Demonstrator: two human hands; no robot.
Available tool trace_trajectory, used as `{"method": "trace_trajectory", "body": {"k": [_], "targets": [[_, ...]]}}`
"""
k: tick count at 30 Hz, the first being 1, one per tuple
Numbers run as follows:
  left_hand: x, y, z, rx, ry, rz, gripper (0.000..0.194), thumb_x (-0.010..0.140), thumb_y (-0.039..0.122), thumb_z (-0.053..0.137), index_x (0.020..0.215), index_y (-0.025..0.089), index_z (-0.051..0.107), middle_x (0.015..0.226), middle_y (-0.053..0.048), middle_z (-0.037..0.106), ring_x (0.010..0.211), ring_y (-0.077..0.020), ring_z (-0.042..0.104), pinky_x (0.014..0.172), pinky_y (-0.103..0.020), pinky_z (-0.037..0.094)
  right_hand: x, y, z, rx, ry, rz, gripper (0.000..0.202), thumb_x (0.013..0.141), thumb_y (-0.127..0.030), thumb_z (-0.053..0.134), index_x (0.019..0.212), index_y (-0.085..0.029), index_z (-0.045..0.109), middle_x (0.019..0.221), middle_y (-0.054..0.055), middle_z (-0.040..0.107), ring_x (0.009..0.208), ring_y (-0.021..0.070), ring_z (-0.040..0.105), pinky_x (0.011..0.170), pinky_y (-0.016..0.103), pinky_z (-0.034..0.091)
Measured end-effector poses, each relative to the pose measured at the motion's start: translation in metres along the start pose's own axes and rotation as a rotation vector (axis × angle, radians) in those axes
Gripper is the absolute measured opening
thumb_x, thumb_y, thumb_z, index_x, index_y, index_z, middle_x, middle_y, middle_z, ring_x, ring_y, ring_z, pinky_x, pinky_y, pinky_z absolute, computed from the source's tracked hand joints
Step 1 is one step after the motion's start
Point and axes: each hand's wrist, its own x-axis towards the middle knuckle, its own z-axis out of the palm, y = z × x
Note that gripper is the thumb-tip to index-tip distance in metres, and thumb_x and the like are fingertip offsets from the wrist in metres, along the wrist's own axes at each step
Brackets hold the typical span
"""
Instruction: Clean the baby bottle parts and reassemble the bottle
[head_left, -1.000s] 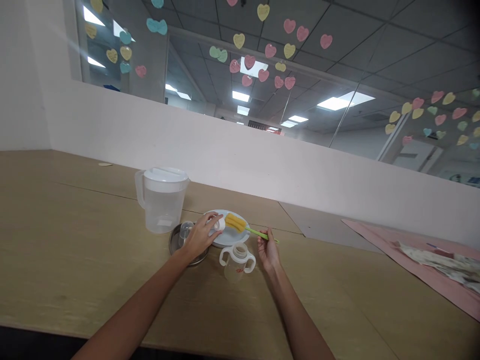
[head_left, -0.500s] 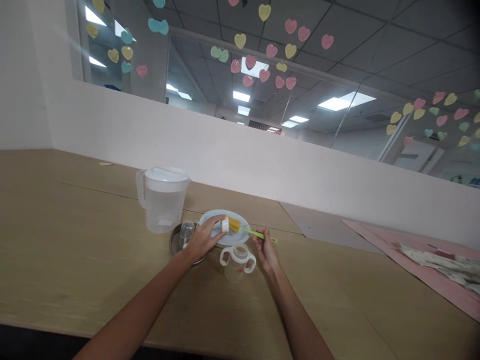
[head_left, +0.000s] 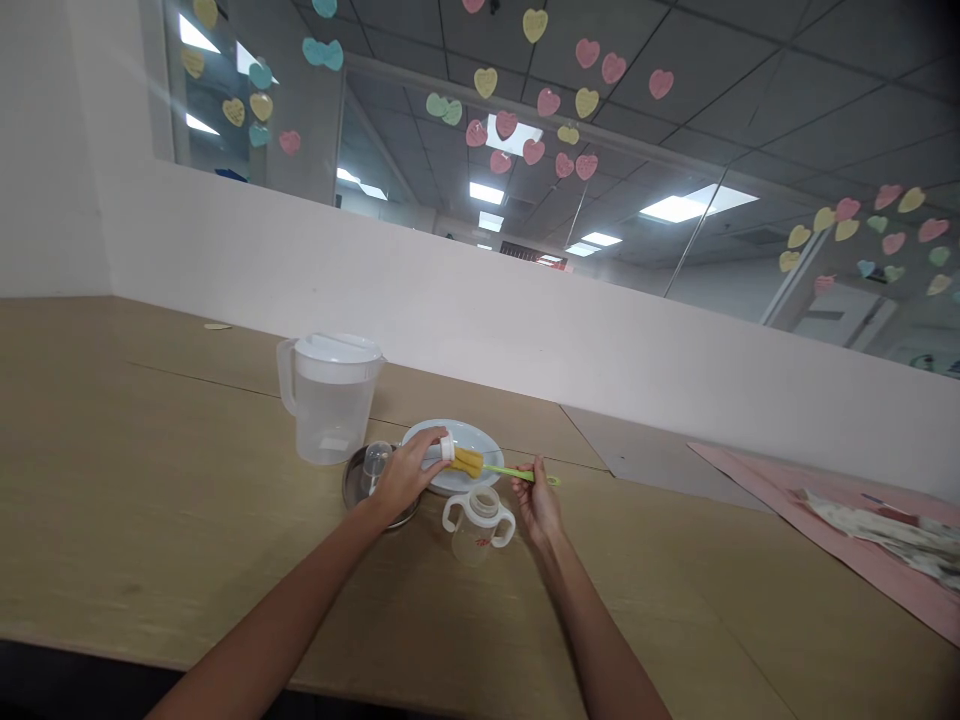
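My left hand (head_left: 406,474) is closed on a small white cap (head_left: 448,448) above a pale blue plate (head_left: 474,440). The yellow head of a brush (head_left: 468,462) touches or nearly touches the cap's right side. My right hand (head_left: 537,498) pinches the brush's green handle. Below the plate stands a clear bottle (head_left: 471,541) with two white handles and an open top. A round metal tray (head_left: 355,487) lies partly under my left hand, with a small clear cover (head_left: 377,458) on it.
A clear pitcher (head_left: 334,410) with a white lid stands behind the tray, to the left. At the far right a pink cloth (head_left: 739,465) bears some patterned fabric (head_left: 877,525). A white wall (head_left: 450,310) rises behind the table.
The brush head now sits slightly lower and more level beside the cap. Its handle has also levelled a little in my right hand. The whole view has shifted slightly.
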Motion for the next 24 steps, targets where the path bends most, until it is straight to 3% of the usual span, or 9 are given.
{"method": "trace_trajectory", "body": {"k": [7, 24], "targets": [[0.0008, 0.0006, 0.0014, 0.030, 0.033, -0.009, 0.035, 0.086, 0.029, 0.050, 0.119, 0.022, 0.048, 0.122, -0.006, 0.057, 0.111, -0.0192, 0.055, 0.096, -0.033, 0.043, -0.0020, -0.0026, 0.0017, 0.064, 0.014, 0.059, 0.034, 0.076, -0.047, 0.063, 0.064, -0.017, 0.054, 0.059, -0.001, 0.063, 0.042, 0.0051, 0.053, 0.041, 0.013, 0.046], [0.0014, -0.0050, 0.0027, 0.071, 0.051, -0.046, 0.038, 0.089, 0.035, 0.045, 0.124, 0.021, 0.043, 0.121, -0.008, 0.057, 0.109, -0.0195, 0.055, 0.092, -0.033, 0.045, 0.0004, -0.0030, -0.0006, 0.052, 0.001, 0.059, 0.036, 0.075, -0.050, 0.062, 0.063, -0.018, 0.052, 0.056, -0.003, 0.061, 0.040, 0.0058, 0.052, 0.039, 0.014, 0.046]]}}
